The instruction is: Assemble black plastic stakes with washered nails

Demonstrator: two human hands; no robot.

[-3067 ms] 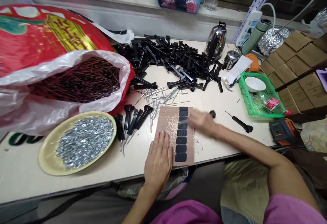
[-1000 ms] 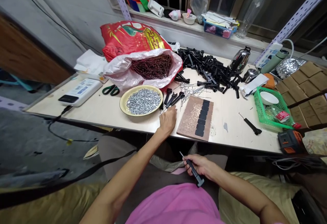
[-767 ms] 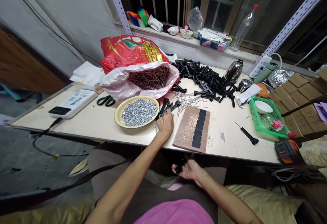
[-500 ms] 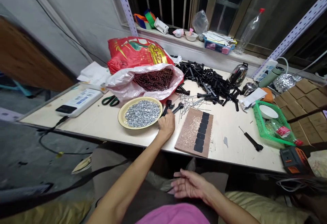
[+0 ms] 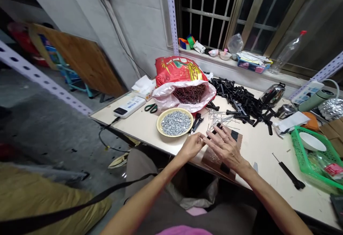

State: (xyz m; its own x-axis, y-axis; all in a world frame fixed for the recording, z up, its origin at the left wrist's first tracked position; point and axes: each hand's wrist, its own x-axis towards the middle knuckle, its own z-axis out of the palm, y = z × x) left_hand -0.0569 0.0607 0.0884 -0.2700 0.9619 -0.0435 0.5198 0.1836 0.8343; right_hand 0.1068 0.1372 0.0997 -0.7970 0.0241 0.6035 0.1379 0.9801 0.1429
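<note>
My left hand (image 5: 192, 146) is closed in a pinch above the near edge of the table. From its fingertips a black plastic part (image 5: 214, 130) juts up to the right, partly covered by my right fingers. My right hand (image 5: 226, 148) has its fingers spread, close beside that part and above the brown board (image 5: 210, 159). The board carries a row of black pieces (image 5: 234, 135), mostly hidden by this hand. Left of my hands stands a cream bowl (image 5: 158, 127) of small shiny metal pieces (image 5: 175, 122), with black tools or parts (image 5: 197, 122) at its right side.
A red bag (image 5: 177, 69) of brown screws or nails (image 5: 190, 94) lies behind the bowl. Black plastic parts (image 5: 238, 101) are heaped at the back, thin metal pins (image 5: 221, 118) before them. A black-handled tool (image 5: 291, 176), green basket (image 5: 297, 145) and scissors (image 5: 151, 108) lie around.
My left hand has left the bowl's right side and moved right, a black part at its fingertips. My right hand has risen from my lap to over the board. The view has swung left.
</note>
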